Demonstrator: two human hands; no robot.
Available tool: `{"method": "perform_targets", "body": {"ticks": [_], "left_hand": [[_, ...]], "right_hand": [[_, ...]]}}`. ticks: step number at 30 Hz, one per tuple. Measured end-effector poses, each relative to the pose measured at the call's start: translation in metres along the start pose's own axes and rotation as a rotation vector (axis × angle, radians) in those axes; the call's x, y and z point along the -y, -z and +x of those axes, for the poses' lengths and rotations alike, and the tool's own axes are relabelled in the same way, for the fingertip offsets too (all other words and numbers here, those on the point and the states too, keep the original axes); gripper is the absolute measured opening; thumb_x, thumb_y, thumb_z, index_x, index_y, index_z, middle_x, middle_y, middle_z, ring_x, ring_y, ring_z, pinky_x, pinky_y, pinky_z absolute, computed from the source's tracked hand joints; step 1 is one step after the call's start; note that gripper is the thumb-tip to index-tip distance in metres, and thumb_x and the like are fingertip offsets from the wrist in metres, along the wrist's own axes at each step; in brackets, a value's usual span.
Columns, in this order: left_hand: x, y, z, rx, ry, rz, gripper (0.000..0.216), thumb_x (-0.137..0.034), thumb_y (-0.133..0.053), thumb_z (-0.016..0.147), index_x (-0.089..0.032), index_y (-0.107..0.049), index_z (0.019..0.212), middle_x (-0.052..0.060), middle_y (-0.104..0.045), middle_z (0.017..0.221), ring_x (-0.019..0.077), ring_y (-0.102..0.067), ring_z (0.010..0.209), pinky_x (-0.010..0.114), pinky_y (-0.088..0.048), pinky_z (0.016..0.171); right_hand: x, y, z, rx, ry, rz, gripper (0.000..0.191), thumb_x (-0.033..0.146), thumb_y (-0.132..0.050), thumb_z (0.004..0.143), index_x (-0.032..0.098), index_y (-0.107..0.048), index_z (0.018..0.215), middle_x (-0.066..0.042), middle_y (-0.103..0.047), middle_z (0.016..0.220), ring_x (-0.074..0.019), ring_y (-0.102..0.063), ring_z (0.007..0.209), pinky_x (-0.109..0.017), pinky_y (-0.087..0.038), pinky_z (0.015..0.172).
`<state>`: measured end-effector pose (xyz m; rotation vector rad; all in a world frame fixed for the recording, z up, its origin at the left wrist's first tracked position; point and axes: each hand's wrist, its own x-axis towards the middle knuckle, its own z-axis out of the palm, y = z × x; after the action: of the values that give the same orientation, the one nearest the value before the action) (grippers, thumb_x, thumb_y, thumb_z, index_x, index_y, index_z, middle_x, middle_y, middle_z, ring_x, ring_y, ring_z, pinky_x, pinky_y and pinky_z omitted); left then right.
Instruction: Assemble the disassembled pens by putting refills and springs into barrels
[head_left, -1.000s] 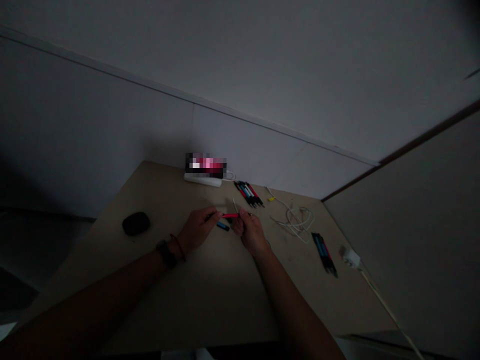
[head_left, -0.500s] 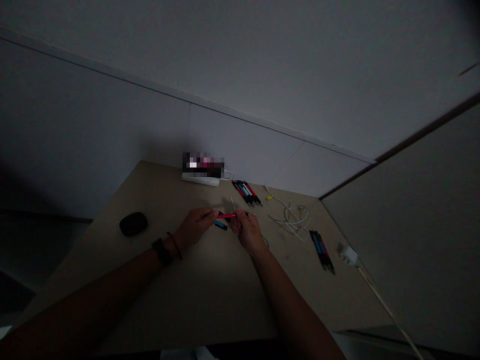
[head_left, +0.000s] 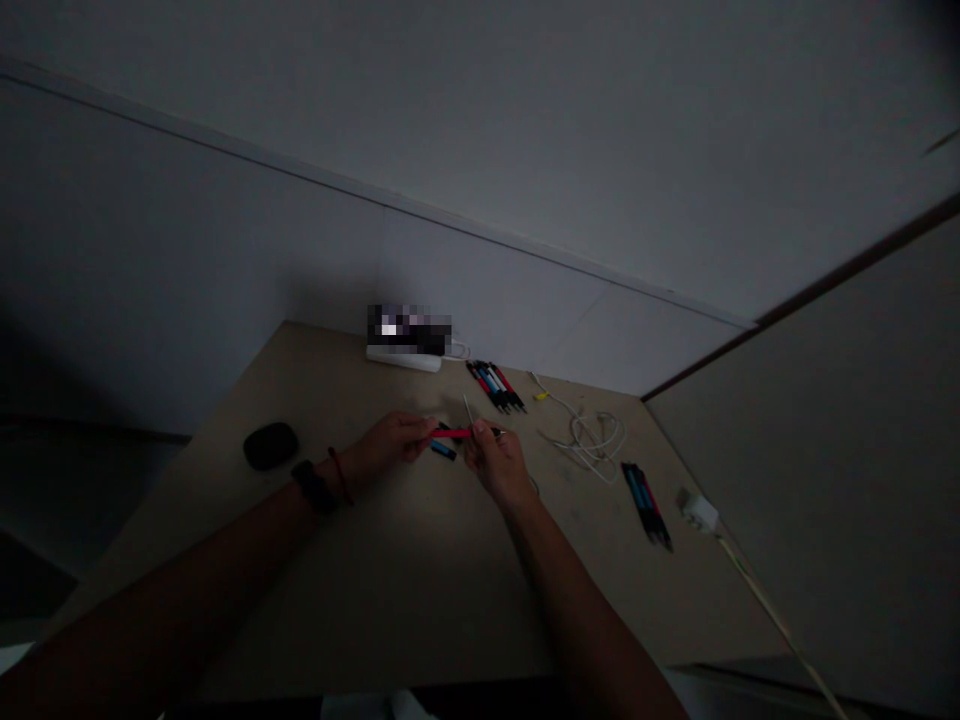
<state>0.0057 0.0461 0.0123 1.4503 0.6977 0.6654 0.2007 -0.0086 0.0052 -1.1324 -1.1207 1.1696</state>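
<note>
Both my hands meet over the middle of a dim beige table (head_left: pixel 420 560). My left hand (head_left: pixel 390 442), with a dark watch and a red cord at the wrist, pinches the left end of a red pen (head_left: pixel 453 433). My right hand (head_left: pixel 496 462) is closed round the pen's right end. A thin pale refill (head_left: pixel 469 409) sticks up from between my right fingers. Just under the pen a small blue pen part (head_left: pixel 443 450) lies on the table.
A black oval case (head_left: pixel 271 446) lies at the left. Against the wall stand a white power strip (head_left: pixel 405 358) and a bundle of pens (head_left: pixel 496 387). A coiled white cable (head_left: pixel 592 435), a second pen bundle (head_left: pixel 646 503) and a white charger (head_left: pixel 699 513) lie at the right.
My left hand has slid a little to the left along the red pen and closed tighter on its end. The right hand has hardly moved.
</note>
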Motion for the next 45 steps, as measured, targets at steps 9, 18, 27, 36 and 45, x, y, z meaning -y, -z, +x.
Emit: {"method": "perform_targets", "body": {"ticks": [9,18,27,36,45], "left_hand": [[-0.003,-0.009,-0.007,-0.042,-0.074,0.115,0.049,-0.053,-0.042,0.097,-0.020,-0.055,0.063,-0.002,-0.048,0.054,0.0129,-0.045,0.051,0.027,-0.039,0.056],[0.008,-0.020,-0.013,-0.279,-0.393,0.660,0.026,-0.037,-0.056,0.100,-0.024,-0.074,0.112,0.006,-0.073,0.100,0.0197,-0.067,0.091,0.031,-0.052,0.082],[0.012,-0.023,-0.016,-0.298,-0.381,0.699,0.028,-0.035,-0.059,0.099,-0.027,-0.072,0.122,0.004,-0.077,0.115,0.0216,-0.072,0.101,0.034,-0.055,0.093],[0.005,-0.025,-0.017,-0.300,-0.289,0.709,0.028,-0.040,-0.055,0.100,-0.023,-0.073,0.112,0.006,-0.077,0.104,0.0224,-0.072,0.092,0.032,-0.052,0.081],[0.001,-0.027,-0.022,-0.240,-0.248,0.858,0.034,-0.043,-0.043,0.104,-0.019,-0.065,0.092,0.004,-0.071,0.080,0.0191,-0.065,0.071,0.028,-0.041,0.063]], "right_hand": [[0.000,-0.009,-0.001,-0.163,-0.006,0.146,0.056,0.057,-0.074,0.079,0.024,-0.038,0.052,0.008,-0.031,0.044,-0.0083,-0.026,0.041,-0.025,-0.021,0.040],[0.010,-0.011,0.000,-0.138,-0.174,0.227,0.066,0.064,-0.074,0.077,0.023,-0.036,0.043,0.009,-0.027,0.038,-0.0059,-0.023,0.034,-0.023,-0.017,0.034],[0.006,-0.013,0.002,-0.203,-0.201,0.224,0.060,0.061,-0.072,0.080,0.025,-0.033,0.052,0.009,-0.031,0.042,-0.0076,-0.027,0.036,-0.024,-0.023,0.035],[0.004,-0.011,0.003,-0.172,-0.224,0.235,0.059,0.061,-0.072,0.080,0.025,-0.034,0.053,0.008,-0.032,0.044,-0.0078,-0.028,0.038,-0.024,-0.025,0.037],[0.006,-0.013,0.001,-0.139,-0.181,0.230,0.060,0.061,-0.074,0.079,0.023,-0.035,0.052,0.008,-0.033,0.045,-0.0068,-0.028,0.039,-0.023,-0.026,0.038]]}}
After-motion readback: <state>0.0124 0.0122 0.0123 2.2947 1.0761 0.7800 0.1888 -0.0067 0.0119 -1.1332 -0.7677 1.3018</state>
